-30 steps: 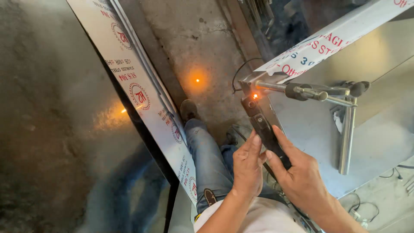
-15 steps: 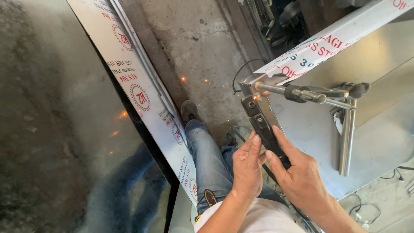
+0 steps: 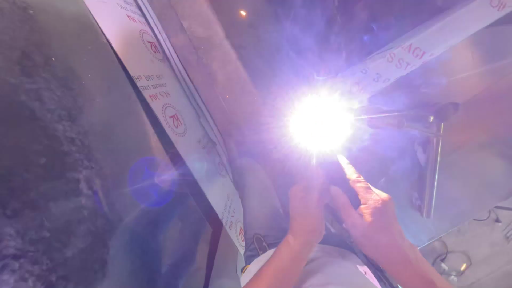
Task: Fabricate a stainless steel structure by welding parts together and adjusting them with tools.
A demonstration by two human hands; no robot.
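White-violet arc [image 3: 320, 121]: it is flaring right at the joint where the steel bar [image 3: 405, 124] is meeting the film-wrapped steel panel [image 3: 426, 50], and it is washing out most of the picture around it.

Right hand [image 3: 373, 218]: you are wrapping it closed around the dark torch handle [image 3: 356, 181], with the tip pointing up into the glare; the tip itself is hidden by the light.

Left hand [image 3: 305, 210]: you are curling it shut just beside the right, steadying the same handle from the left; how tightly it is gripping, I cannot tell.

Burn risk: both of your hands are looking bare and sitting close under the arc, so spatter or heat could be reaching the fingers.

Spark risk: a glowing spark [image 3: 243, 13] is flying well away over the concrete floor [image 3: 53, 160], and your denim-clad leg [image 3: 261, 208] is lying directly below the joint, where falling droplets could be landing.

Film risk: the printed protective film on the panel is running close to the arc, so it could be scorching or catching.

Aim risk: glare is hiding the seam, so a small drift of your hands could be pulling the torch off the joint or sticking it.

Second sheet [image 3: 176, 117]: it is leaning well to the left, apart from the arc.
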